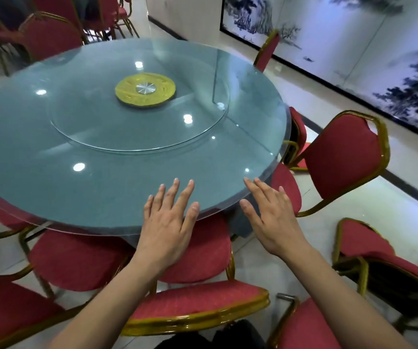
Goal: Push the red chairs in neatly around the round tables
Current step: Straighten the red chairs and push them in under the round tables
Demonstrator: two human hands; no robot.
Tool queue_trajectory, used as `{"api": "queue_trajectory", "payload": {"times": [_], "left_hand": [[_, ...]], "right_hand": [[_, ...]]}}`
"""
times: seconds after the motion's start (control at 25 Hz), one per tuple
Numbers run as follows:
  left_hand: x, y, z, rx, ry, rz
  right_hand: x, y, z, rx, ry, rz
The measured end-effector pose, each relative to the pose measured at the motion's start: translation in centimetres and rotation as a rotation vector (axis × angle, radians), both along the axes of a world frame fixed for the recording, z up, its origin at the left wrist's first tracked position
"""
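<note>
Glass covered the round table (82, 157), its near edge overhanging the seat of a red chair (198, 306) directly below, whose gold-framed back was seen nearest the camera. Another red chair (346, 157) stood at the right, turned away and well apart from the rim, with pale floor (329, 235) open around it. More chairs (49, 34) were ranged at the far left. No writing could be read. Both hands were held flat with fingers spread: the left hand (170, 222) over the table's near edge, the right hand (273, 217) beside it. Nothing was gripped; contact could not be told.
</note>
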State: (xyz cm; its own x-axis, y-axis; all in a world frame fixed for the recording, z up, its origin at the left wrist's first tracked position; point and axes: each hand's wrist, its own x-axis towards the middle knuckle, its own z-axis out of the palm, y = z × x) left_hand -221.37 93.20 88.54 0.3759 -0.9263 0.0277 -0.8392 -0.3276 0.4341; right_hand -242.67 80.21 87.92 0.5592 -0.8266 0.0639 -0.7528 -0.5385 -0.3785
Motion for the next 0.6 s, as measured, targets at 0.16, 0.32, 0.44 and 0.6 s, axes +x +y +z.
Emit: {"api": "queue_trajectory", "payload": {"times": [0.16, 0.32, 0.44, 0.6], "left_hand": [[-0.6, -2.4, -0.3, 0.01, -0.019, 0.018], [-1.7, -4.3, -0.8, 0.043, -0.029, 0.085], [-3.1, -6.1, -1.0, 0.087, -0.03, 0.166], [-5.5, -8.5, -1.2, 0.139, -0.041, 0.279]], "right_hand": [[-0.3, -2.6, -0.1, 0.016, 0.015, 0.021], [-0.2, -5.7, -1.3, 0.031, 0.015, 0.106], [-0.4, -9.3, -2.4, 0.058, 0.007, 0.201], [-0.5, -14.5, -4.1, 0.098, -0.017, 0.323]]}}
